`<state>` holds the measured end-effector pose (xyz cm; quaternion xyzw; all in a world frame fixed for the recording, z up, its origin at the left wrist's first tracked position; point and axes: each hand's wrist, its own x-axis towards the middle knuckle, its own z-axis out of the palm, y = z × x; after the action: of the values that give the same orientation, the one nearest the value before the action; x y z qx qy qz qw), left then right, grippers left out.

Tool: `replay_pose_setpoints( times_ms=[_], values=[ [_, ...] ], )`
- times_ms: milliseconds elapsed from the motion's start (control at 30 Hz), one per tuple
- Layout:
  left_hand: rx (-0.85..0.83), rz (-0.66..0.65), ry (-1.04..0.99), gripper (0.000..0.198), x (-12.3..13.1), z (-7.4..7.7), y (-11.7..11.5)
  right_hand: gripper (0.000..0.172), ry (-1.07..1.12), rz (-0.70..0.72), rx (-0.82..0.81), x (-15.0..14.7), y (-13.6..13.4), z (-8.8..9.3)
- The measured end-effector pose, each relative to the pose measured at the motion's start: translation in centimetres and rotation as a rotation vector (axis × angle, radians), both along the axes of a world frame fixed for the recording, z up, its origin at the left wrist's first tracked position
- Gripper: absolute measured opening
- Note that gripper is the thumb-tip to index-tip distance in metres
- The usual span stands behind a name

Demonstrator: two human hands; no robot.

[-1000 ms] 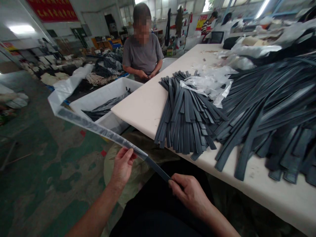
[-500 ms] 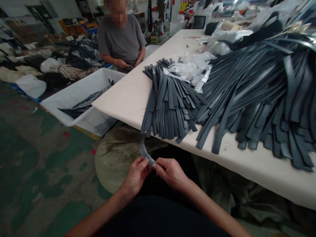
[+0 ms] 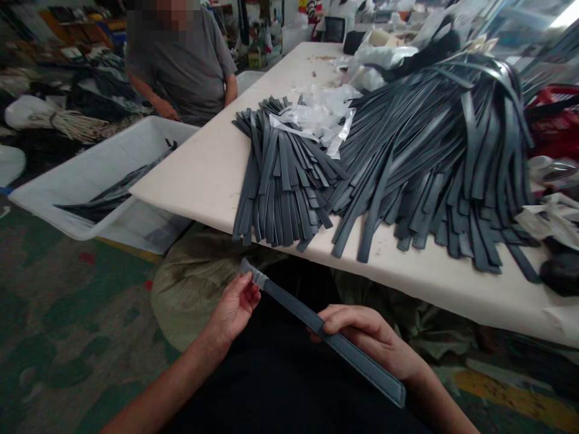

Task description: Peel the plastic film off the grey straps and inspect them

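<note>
I hold one dark grey strap [image 3: 298, 310] slanting across my lap. My right hand [image 3: 368, 337] is closed around its middle, and the strap's lower end runs past my wrist. My left hand [image 3: 235, 304] pinches the upper end, where a short bit of clear plastic sleeve [image 3: 252, 271] still covers the tip. Just beyond my hands, a fanned stack of similar straps [image 3: 283, 181] lies at the near edge of the white table [image 3: 203, 175]. A much bigger heap of straps [image 3: 447, 144] fills the table's right side.
Crumpled clear plastic wrappers [image 3: 316, 114] lie between the two piles. A white bin [image 3: 90, 175] holding a few straps stands on the floor to the left. A person in a grey shirt [image 3: 190, 66] works at the table's far left. A sack [image 3: 194, 283] sits below the table edge.
The long clear sleeve that covered the strap has come off; only a short bit stays at the tip. My hands came together, then spread apart along the bare strap.
</note>
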<state>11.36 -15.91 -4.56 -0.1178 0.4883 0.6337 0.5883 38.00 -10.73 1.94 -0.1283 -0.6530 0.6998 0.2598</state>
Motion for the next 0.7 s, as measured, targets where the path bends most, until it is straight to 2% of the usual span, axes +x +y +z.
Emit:
replay_pose_setpoints(
  times_ms=[100,233,300,400,467,600,700],
  values=[
    [-0.019,0.001,-0.019,0.017,0.5,0.7,0.5,0.023,-0.008,-0.084,0.291,0.6,-0.5,1.1],
    [-0.048,-0.070,-0.091,0.020,1.3,1.0,0.6,0.021,-0.122,-0.307,0.646,0.7,-0.8,1.5],
    [-0.069,-0.113,-0.134,0.022,1.8,0.9,0.5,0.017,-0.136,-0.396,0.712,0.0,-0.7,0.7],
    [-0.069,-0.154,-0.154,0.022,2.1,0.9,0.4,0.014,-0.085,-0.457,0.745,-1.4,-0.5,-0.7],
    [-0.060,-0.155,-0.153,0.022,1.9,1.1,0.3,0.015,-0.051,-0.481,0.763,-1.9,-0.6,-0.7],
    [-0.057,-0.131,-0.222,0.027,1.6,1.8,0.1,0.017,-0.070,-0.550,0.933,-0.3,-1.2,2.1],
    [-0.064,-0.225,-0.360,0.028,2.7,2.3,-0.1,0.021,-0.147,-0.554,1.024,2.0,-2.7,4.6]
  ],
)
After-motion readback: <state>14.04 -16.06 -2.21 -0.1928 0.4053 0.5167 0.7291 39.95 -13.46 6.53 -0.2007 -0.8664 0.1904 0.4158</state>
